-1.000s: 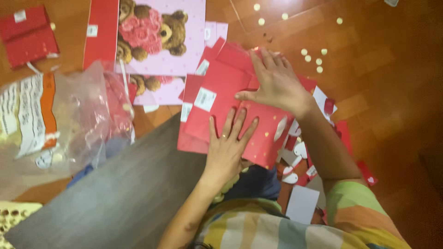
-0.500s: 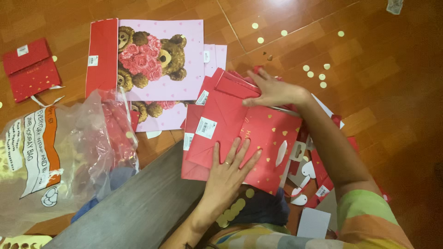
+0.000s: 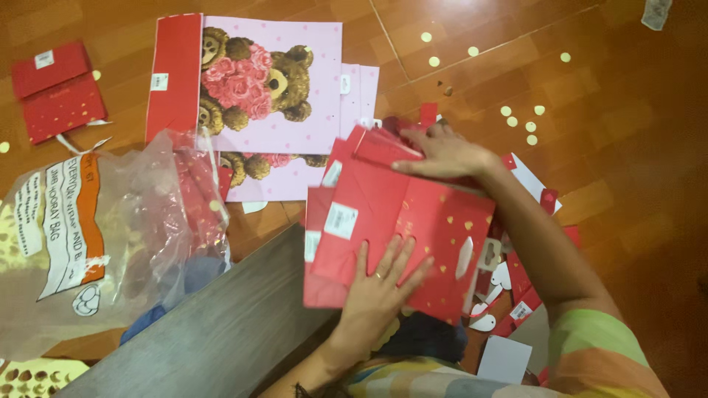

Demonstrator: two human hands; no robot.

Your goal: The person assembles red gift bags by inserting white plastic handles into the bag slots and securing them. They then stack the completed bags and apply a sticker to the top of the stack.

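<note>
Since a second ago, the right hand [image 3: 442, 153] has been drawn back from a flat spread over the stack of red paper gift bags [image 3: 398, 221] to its far top edge, where the fingers are curled over the folded rim. Nearest, the left hand [image 3: 380, 287] is laid open and flat on the stack's lower part, fingers spread, nothing enclosed. Beneath it a grey board [image 3: 214, 332] is seen. Left lies a clear plastic bag [image 3: 110, 228]; farther off, pink teddy-bear gift bags [image 3: 273, 81] are laid flat.
</note>
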